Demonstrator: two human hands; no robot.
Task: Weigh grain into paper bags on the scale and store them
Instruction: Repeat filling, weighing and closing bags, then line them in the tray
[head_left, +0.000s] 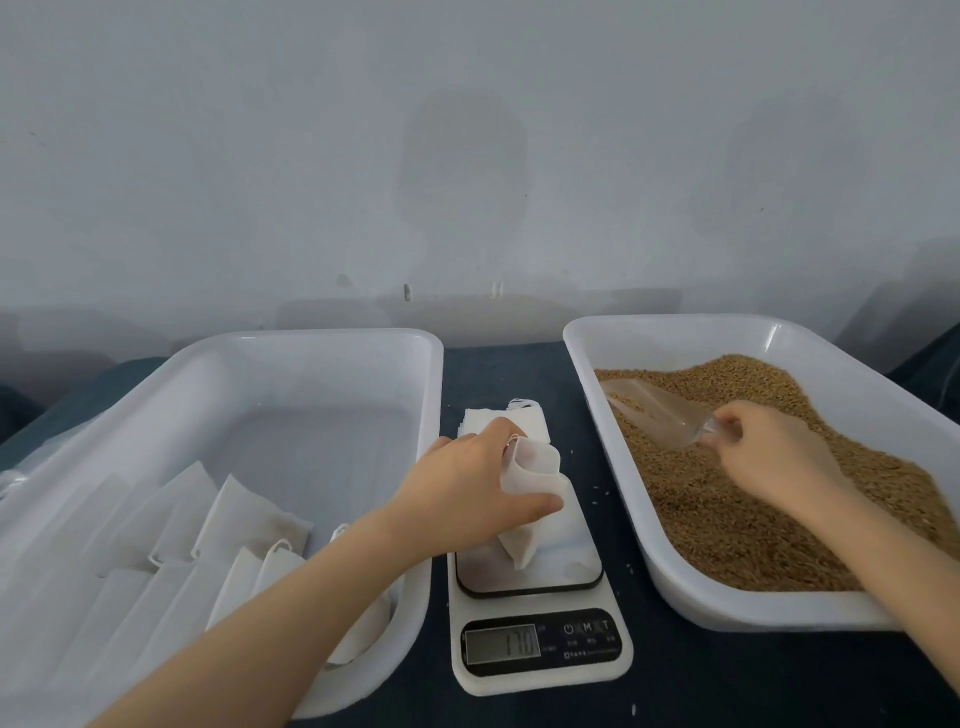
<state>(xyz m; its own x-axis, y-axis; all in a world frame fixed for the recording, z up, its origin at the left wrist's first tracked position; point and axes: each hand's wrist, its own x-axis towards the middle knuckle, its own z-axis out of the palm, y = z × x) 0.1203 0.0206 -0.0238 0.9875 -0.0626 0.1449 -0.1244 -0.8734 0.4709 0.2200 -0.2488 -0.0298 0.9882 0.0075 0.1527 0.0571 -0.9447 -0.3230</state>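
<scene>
While left hand grips bag by its mouth over scale, right hand clasps scoop in grain: lift level, pour slowly, watch readout

The dark table bears a bag tray, scale, bag stack, grain tray, perhaps stray grains.

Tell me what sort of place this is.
Likely a small grain-packing bench, though not certain: a scale stands between a grain tray with a scoop in it and a bag tray holding white bags.
</scene>
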